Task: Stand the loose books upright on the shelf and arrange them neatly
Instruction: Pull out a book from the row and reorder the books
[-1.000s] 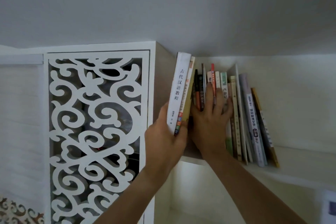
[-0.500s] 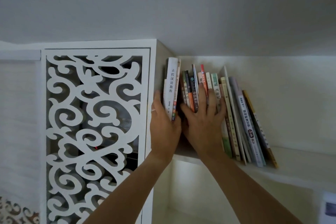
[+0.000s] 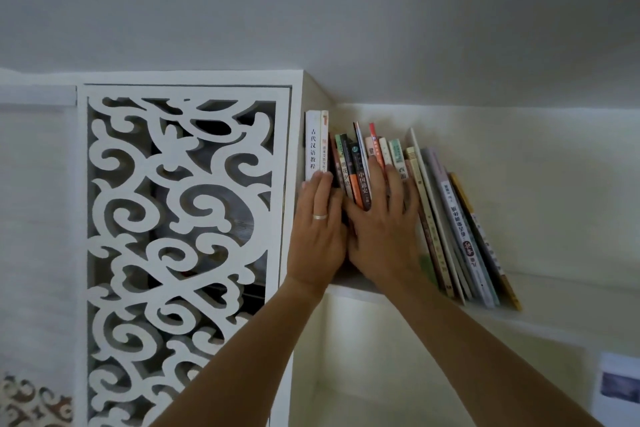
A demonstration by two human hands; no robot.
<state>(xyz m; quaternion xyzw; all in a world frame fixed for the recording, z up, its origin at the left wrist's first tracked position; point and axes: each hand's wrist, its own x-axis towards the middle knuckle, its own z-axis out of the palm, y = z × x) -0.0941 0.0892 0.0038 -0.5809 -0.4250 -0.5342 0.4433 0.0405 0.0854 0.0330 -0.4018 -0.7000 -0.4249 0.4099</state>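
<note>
A row of books stands on a high white shelf (image 3: 554, 291). At the left end a white-spined book (image 3: 312, 142) and a thin cream book (image 3: 324, 142) stand upright against the cabinet side. My left hand (image 3: 317, 229), wearing a ring, lies flat with straight fingers pressing on their spines. My right hand (image 3: 382, 218) is spread flat over the middle books, among them a dark-spined book (image 3: 358, 163). To the right, several thin books (image 3: 457, 218) lean leftward.
A white cabinet panel with carved scroll openwork (image 3: 183, 218) stands directly left of the shelf. The ceiling is close above the books. Bare shelf surface stretches to the right of the leaning books. A lower compartment (image 3: 346, 357) opens beneath the shelf.
My left hand pushed the white and cream books from a tilt out in front into the shelf, upright against the cabinet side, then flattened on their spines. My right hand stayed pressing the middle books.
</note>
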